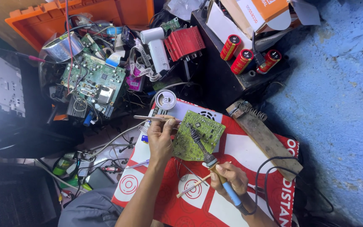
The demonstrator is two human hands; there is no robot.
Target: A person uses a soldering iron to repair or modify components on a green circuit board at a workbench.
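A small green circuit board (198, 135) lies tilted on a red and white sheet (240, 151). My left hand (160, 138) rests at the board's left edge and pinches a thin wooden stick (148, 118) between thumb and fingers. My right hand (230, 178) grips a blue-handled soldering iron (215, 166), whose dark tip rests on the middle of the board. A second thin wooden stick (192, 187) also juts out to the left from my right hand.
A round tin can (165, 100) stands just beyond the board. A larger green circuit board (93, 80) sits in a heap of wires and parts at the back left. Three red capacitors (242, 59) lie on a dark box. A wooden iron stand with a spring (261, 134) is at right.
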